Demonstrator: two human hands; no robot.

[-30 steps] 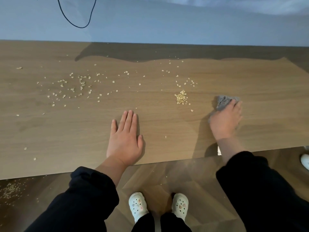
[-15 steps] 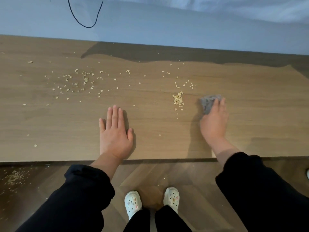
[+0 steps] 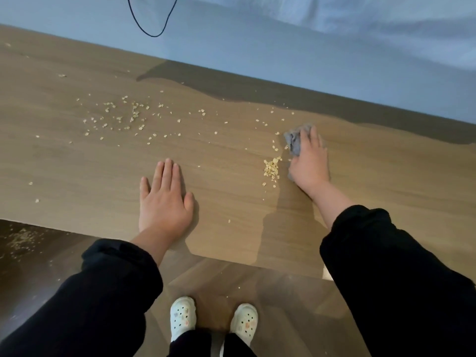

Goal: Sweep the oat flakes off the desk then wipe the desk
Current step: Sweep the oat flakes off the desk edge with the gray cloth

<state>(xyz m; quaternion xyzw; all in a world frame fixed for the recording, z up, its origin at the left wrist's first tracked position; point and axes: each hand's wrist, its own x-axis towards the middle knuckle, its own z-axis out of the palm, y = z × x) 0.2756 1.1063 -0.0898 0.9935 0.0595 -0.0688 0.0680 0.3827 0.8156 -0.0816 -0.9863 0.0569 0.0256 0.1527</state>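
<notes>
right hand [image 3: 307,161] grips bunched cloth [image 3: 295,143] just right of the piled oat flakes [image 3: 271,168], presumably to shove them off the desk [image 3: 386,176]; left hand [image 3: 164,199] lies flat, fingers straight, left of pile, probably bracing.

Most of the grey cloth [image 3: 294,143] lies hidden under the right hand [image 3: 309,163]; only a crumpled end shows on the side toward the table's far edge. The thumb is out of sight, so the grip, curled or pressed flat, cannot be told. The table [image 3: 386,181] runs past the left and right picture edges, and the black right sleeve [image 3: 381,266] covers part of its near edge. The black cable [image 3: 154,34] is cut off at the top. On the floor [image 3: 231,279], spilled flakes [image 3: 22,239] are a dim blur.
</notes>
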